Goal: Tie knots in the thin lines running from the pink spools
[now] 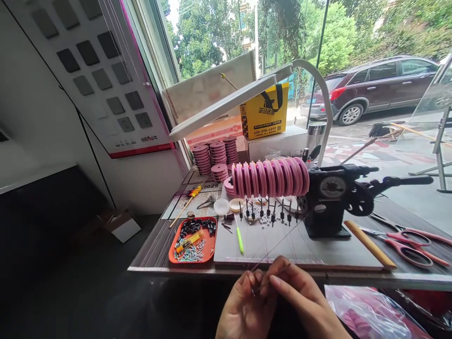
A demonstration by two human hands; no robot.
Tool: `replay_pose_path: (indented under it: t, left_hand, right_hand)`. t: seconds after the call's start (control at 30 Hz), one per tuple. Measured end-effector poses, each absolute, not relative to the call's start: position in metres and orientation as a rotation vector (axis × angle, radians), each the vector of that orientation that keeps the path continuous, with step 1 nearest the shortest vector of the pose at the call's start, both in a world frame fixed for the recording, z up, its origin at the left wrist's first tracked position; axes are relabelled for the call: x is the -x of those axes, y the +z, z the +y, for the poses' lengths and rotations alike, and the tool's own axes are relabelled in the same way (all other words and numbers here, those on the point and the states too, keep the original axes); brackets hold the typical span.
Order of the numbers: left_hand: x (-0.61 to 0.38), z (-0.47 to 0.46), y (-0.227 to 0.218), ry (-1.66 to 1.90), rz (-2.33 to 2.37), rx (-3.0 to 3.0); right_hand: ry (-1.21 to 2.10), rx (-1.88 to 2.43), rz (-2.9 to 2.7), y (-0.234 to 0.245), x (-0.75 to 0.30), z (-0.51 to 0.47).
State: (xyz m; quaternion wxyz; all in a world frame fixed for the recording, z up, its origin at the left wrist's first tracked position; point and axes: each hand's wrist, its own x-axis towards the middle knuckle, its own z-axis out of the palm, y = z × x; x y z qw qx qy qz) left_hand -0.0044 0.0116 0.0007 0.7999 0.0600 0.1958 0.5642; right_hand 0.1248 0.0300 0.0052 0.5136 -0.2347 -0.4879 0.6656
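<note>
My left hand (243, 303) and my right hand (300, 292) meet in front of the table's near edge, fingertips together. A thin thread (278, 245) slants down from the black hand-cranked winder (326, 202) to the fingers of my left hand, which pinch it. My right thumb and forefinger are also pinched, right against the left fingers. A tiny dark bit shows between the hands, too small to name. Pink spools (270, 178) sit in a row on the winder's shaft. Below them hang several small black weights (273, 217) on the board's far side.
An orange tray (171, 256) holds beads, black pieces and a yellow lighter. A green-handled tool (240, 241) lies on the board (226, 254). Pink-handled scissors (409, 249) and a wooden strip (370, 245) lie right. Stacked pink spools (202, 160) stand behind, under a white lamp (226, 101).
</note>
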Motion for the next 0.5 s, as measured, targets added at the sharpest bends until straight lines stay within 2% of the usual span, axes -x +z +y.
replay_pose_path:
  t: [0.37, 0.43, 0.5]
  left_hand:
    - [0.003, 0.012, 0.002, 1.222, 0.438, -0.164]
    - [0.001, 0.011, -0.001, 1.231, 0.438, -0.147]
    - [-0.001, 0.009, -0.006, 1.223, 0.423, -0.096]
  right_hand:
    - [1.592, 0.615, -1.148, 0.0, -0.123, 0.026]
    - [1.407, 0.657, -1.314, -0.004, -0.122, 0.025]
    - [0.98, 0.657, -1.587, -0.009, -0.121, 0.024]
